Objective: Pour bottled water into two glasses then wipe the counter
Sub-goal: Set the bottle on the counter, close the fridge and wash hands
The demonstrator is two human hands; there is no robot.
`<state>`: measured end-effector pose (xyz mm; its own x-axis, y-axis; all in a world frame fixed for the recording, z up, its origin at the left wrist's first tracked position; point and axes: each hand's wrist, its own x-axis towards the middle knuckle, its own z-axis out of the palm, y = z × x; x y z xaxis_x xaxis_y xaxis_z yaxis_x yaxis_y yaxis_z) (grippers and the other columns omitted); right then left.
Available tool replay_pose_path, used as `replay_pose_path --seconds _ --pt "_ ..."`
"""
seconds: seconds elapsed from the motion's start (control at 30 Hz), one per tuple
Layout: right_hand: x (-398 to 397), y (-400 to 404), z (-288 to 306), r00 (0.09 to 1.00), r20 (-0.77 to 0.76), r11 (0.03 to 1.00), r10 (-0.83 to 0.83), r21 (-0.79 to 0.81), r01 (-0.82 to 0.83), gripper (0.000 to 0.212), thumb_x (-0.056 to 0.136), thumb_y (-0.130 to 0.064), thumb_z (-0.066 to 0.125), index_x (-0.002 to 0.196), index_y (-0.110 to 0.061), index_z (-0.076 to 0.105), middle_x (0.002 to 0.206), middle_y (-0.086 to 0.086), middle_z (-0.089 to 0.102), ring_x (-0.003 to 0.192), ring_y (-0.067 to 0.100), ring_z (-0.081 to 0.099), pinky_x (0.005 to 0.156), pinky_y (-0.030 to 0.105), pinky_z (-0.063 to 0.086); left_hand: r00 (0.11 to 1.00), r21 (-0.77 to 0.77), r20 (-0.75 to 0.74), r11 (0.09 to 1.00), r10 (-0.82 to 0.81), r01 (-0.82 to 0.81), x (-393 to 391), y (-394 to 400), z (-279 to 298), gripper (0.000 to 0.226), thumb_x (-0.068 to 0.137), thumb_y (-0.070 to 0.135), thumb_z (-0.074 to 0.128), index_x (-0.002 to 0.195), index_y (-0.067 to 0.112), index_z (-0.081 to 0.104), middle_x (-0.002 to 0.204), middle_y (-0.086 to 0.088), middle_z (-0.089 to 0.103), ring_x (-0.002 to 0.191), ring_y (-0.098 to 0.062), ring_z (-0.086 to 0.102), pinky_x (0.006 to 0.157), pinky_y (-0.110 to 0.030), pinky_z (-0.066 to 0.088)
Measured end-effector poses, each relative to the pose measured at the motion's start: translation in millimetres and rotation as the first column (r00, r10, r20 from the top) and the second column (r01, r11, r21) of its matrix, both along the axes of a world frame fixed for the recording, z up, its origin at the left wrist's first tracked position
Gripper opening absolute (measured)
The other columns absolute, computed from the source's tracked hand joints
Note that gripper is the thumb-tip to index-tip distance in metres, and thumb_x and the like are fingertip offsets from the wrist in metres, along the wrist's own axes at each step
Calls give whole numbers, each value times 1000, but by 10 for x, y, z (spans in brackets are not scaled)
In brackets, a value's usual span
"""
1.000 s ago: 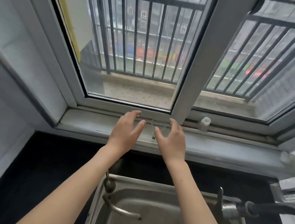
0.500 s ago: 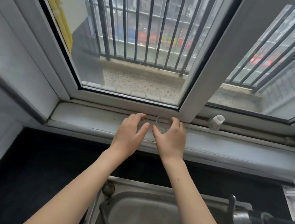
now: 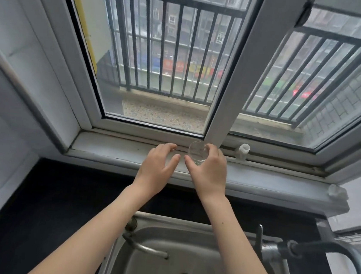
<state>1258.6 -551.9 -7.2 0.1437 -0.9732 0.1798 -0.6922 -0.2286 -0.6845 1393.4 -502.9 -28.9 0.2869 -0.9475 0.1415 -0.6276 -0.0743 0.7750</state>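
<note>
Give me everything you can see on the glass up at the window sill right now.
The glass is small, clear and round-rimmed, seemingly empty. It stands roughly upright at the sill, in front of the window's centre frame. The right hand grips it, fingers curled round its far side, thumb in front. The left hand hovers beside it, not touching.

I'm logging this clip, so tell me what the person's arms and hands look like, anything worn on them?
Both forearms are bare right down into the bottom of the frame, with no sleeves showing. The left hand and the right hand wear no gloves, and no rings, watch or bracelet show on them or on the wrists. The fingernails look short and unpainted.
</note>
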Motion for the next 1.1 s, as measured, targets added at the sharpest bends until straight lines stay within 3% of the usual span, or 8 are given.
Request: replay_pose_path --seconds 0.17,0.3,0.43,0.57,0.73,0.93,1.1 --pt "-228 339 414 998 -1 997 57 -61 -57 60 81 -37 75 128 -7 53 119 6 60 115 21 51 95 25 39 943 -10 -329 999 47 -53 -226 296 369 30 99 35 43 121 21 57 116 7 60 100 -2 56 79 -16 42" --pt "-421 690 696 996 20 990 87 -115 -85 57 79 -35 78 124 -7 56 116 6 62 111 20 54 94 27 43 633 101 -760 989 149 -111 -419 546 654 23 99 30 43 102 18 62 110 -8 65 94 -23 63 76 -33 51" --pt "-581 1089 850 995 8 984 100 -151 -98 55 79 -36 77 121 -6 58 112 6 63 105 20 55 90 27 44 403 141 -900 986 164 -87 -579 886 800 30 100 30 42 102 8 62 102 -13 66 91 -26 64 79 -37 54" --pt "-708 1458 865 994 -3 982 111 -151 -110 55 79 -35 78 121 -6 58 110 6 63 105 20 56 90 28 45 261 161 -951 986 164 -34 -717 1249 832 33 99 30 41 99 6 63 91 -12 68 87 -24 67 77 -38 56" --pt "-836 1875 762 990 -24 982 136 -129 -138 54 78 -36 78 120 -9 59 110 3 64 105 18 56 90 25 45 226 167 -960 986 165 -14 -878 1692 774 35 100 31 40 95 8 65 94 -13 70 83 -22 68 74 -35 55" --pt "-1018 2266 665 976 -3 970 220 -104 -219 49 77 -35 78 116 -11 61 106 2 63 101 19 56 89 30 46 222 211 -947 970 234 -122 -1076 2183 754 36 101 29 40 99 1 62 96 -19 65 78 -24 66 66 -34 56" --pt "-1237 2533 593 927 2 923 376 -92 -374 49 78 -34 77 116 -9 60 106 4 62 100 20 56 89 33 47 224 214 -935 942 274 -261 -1383 2640 743 38 101 29 38 95 1 63 95 -18 64 83 -25 64 82 -39 54"
